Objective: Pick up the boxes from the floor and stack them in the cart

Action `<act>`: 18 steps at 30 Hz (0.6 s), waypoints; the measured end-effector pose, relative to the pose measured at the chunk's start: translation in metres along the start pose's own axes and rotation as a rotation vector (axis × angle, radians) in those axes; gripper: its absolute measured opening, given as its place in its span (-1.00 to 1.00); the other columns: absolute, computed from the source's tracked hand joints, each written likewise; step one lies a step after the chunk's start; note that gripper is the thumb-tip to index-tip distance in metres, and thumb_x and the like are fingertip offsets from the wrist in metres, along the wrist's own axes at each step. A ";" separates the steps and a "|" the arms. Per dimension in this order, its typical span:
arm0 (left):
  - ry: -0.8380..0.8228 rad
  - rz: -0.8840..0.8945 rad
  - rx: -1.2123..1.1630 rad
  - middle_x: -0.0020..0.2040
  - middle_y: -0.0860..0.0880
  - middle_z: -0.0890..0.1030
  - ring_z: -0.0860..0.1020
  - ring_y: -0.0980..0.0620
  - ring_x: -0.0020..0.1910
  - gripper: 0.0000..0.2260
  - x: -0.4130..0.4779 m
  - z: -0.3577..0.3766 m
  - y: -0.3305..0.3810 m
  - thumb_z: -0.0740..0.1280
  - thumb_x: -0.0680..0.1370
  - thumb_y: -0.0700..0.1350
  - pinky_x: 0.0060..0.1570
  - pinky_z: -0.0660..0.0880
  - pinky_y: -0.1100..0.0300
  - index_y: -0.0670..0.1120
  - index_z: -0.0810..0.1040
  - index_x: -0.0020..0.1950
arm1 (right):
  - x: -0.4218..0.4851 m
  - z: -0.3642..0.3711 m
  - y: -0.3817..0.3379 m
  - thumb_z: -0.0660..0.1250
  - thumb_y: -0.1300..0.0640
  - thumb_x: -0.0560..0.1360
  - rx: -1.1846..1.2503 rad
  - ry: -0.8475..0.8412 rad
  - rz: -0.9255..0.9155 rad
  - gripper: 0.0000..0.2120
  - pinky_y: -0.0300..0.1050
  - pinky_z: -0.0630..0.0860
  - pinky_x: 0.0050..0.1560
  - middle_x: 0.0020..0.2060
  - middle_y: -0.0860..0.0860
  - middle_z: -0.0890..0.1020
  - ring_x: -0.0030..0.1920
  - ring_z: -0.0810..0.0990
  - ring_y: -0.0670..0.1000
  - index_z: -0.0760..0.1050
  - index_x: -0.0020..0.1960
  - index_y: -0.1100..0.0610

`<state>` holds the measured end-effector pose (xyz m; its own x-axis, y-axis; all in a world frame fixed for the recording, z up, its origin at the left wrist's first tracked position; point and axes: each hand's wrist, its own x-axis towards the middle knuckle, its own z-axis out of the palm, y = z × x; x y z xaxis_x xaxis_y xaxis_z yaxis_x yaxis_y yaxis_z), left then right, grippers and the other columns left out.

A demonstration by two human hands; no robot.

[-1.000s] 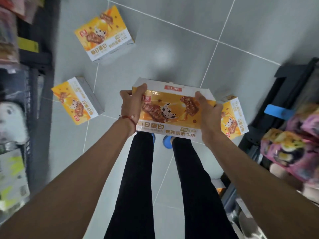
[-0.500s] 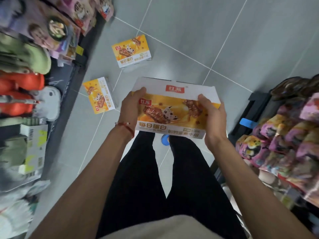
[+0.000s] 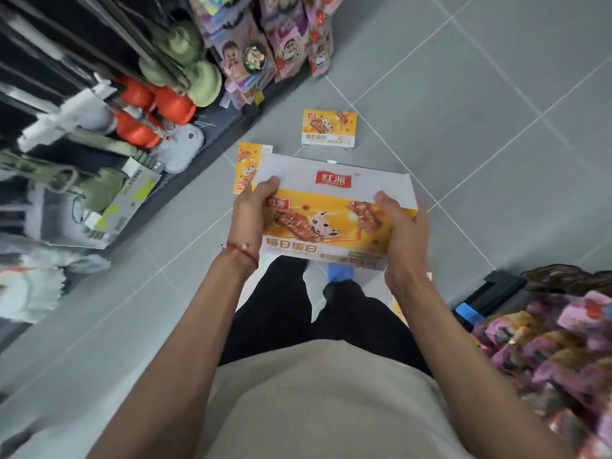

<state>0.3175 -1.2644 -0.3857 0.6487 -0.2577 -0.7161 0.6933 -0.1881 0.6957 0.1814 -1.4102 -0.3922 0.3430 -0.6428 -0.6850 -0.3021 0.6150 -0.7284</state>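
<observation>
I hold an orange and white snack box (image 3: 334, 207) level in front of me, above my legs. My left hand (image 3: 250, 210) grips its left end, thumb on top. My right hand (image 3: 402, 233) grips its right end the same way. A second matching box (image 3: 329, 128) lies on the grey floor farther ahead. A third box (image 3: 246, 167) lies on the floor just behind the held one, partly hidden by it. A pale box corner shows beside my right forearm. No cart is in view.
A dark shelf rack (image 3: 109, 104) with green, orange and white goods runs along the left. Hanging snack packets (image 3: 281, 44) fill the top centre. Pink and purple packets (image 3: 556, 352) and a black shelf base (image 3: 493, 293) with a blue tag stand at the right. Grey tiled floor (image 3: 480, 134) stretches ahead.
I have straightened up with the box held in both hands; the floor boxes now look smaller and farther away, and the view has swung so more shelving shows on the left.
</observation>
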 end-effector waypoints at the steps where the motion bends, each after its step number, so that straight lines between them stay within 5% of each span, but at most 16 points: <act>1: 0.021 0.006 -0.020 0.13 -0.22 0.69 0.69 -0.17 0.04 -0.59 -0.006 -0.002 -0.001 0.30 0.60 -0.02 -0.01 0.63 0.05 -0.28 0.53 0.33 | -0.002 0.001 -0.003 0.47 0.11 0.55 -0.013 -0.017 -0.001 -0.58 0.03 0.71 -0.07 0.08 0.04 0.76 -0.02 0.78 0.09 0.53 0.39 0.05; 7: 0.231 0.061 -0.200 0.08 -0.18 0.72 0.71 -0.08 -0.06 -0.58 -0.070 -0.045 -0.017 0.29 0.62 0.00 -0.20 0.62 0.20 -0.24 0.48 0.37 | -0.042 0.021 -0.012 0.46 0.07 0.56 -0.213 -0.223 -0.078 -0.62 0.00 0.70 -0.11 0.05 0.00 0.76 -0.06 0.78 0.03 0.53 0.37 0.00; 18: 0.439 0.122 -0.520 0.08 -0.17 0.71 0.70 -0.16 0.03 -0.65 -0.151 -0.168 -0.069 0.31 0.62 -0.03 0.13 0.62 -0.14 -0.14 0.49 0.36 | -0.143 0.100 0.041 0.45 0.11 0.56 -0.426 -0.450 -0.170 -0.62 -0.06 0.65 -0.08 0.03 -0.06 0.77 -0.01 0.76 -0.03 0.56 0.36 0.00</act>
<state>0.2246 -1.0532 -0.3355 0.7228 0.1803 -0.6671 0.5962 0.3253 0.7340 0.2094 -1.2473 -0.3226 0.7291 -0.4041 -0.5524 -0.5054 0.2264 -0.8327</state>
